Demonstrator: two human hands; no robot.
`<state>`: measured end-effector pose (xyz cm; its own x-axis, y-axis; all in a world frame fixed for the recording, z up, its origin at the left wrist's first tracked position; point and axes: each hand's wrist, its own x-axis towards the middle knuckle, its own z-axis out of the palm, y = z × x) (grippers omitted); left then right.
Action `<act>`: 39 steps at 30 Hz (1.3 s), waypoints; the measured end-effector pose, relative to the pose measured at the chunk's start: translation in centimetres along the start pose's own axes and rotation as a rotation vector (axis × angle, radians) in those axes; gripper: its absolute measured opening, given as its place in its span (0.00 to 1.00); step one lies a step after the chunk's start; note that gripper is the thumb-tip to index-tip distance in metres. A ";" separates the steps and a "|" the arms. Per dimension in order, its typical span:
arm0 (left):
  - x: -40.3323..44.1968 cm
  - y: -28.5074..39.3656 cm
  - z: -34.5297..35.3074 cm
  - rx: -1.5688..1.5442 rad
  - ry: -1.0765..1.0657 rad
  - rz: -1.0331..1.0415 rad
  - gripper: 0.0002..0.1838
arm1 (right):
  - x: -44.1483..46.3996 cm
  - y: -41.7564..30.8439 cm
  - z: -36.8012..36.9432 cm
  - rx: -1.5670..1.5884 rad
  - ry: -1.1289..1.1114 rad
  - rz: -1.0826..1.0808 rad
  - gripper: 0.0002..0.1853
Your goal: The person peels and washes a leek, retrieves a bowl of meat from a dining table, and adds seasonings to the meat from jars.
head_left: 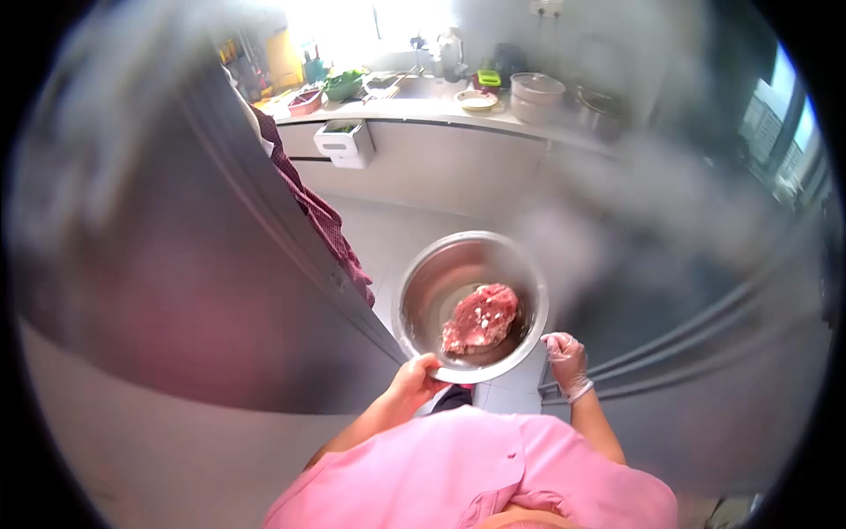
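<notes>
A round metal bowl (410,328) hangs in front of my pink top, over the floor. Inside it lies a lump of raw minced meat (482,319) dotted with small white bits. My left hand (416,381), bare, grips the bowl's near-left rim, thumb over the edge. Just off the right rim is my right hand (567,357) in a clear disposable glove, its fingers curled in. No object shows in those fingers, and the palm side is hidden.
Grey door-like panels (264,229) flank me, with a checked cloth (322,212) at the left one. The counter (410,109) ahead bears a bowl of greens (344,85), a pink tray (305,102) and a lidded pot (537,97). A white bin (348,145) hangs on its front.
</notes>
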<state>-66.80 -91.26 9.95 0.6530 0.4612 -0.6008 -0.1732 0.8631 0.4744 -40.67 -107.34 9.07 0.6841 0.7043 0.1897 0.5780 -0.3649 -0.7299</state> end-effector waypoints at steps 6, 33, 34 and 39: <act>0.7 -0.7 1.1 -0.058 0.115 -0.016 0.16 | -2.3 2.6 -2.0 0.008 -0.048 0.112 0.10; 6.9 -12.1 6.7 -0.585 0.614 0.508 0.11 | 16.6 14.1 -1.4 0.079 -0.546 -0.087 0.12; 8.1 -12.1 7.5 -0.616 0.611 0.554 0.11 | 18.5 12.8 -1.3 0.072 -0.598 -0.160 0.12; 7.6 -13.1 8.4 -0.582 0.611 0.690 0.10 | 20.1 10.4 -0.4 0.165 -0.690 -0.448 0.11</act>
<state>-53.36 -100.72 4.56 -0.1675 0.7691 -0.6168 -0.7890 0.2705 0.5516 -20.70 -97.23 5.52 -0.0513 0.9955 0.0795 0.6213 0.0942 -0.7779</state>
